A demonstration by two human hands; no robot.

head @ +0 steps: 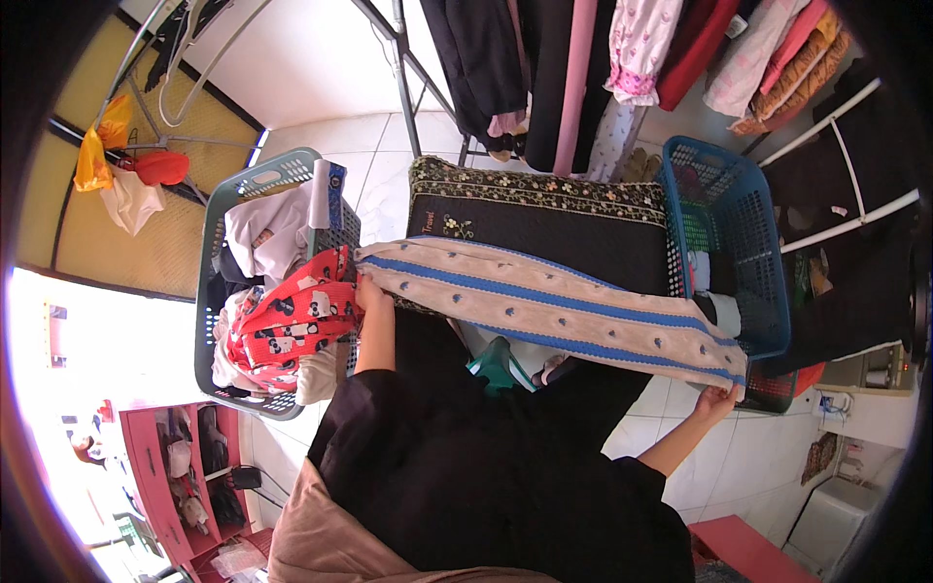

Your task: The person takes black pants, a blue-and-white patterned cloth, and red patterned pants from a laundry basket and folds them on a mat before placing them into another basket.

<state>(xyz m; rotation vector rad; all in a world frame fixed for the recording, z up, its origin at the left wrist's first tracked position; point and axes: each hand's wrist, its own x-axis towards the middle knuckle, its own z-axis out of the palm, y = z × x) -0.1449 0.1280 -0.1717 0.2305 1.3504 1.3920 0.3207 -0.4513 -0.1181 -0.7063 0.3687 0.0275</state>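
A long beige cloth (510, 288) with blue stripes and small blue motifs is stretched lengthwise between my two hands. At its left end, my left hand (372, 291) grips the edge, close to a red patterned garment (291, 331) on the laundry basket. My right hand (714, 402) pinches the corner at the other end, just below the blue basket. Under and behind the cloth lies a black padded mat (539, 229) with an embroidered floral border; the cloth hides its near part.
A grey-green basket (207, 321) heaped with clothes stands at left. The blue plastic basket (774, 255) on the right holds a few cloths. Hanging clothes (543, 80) line a metal rack at the back. A pink cabinet (157, 474) stands at lower left, near white floor tiles (656, 430).
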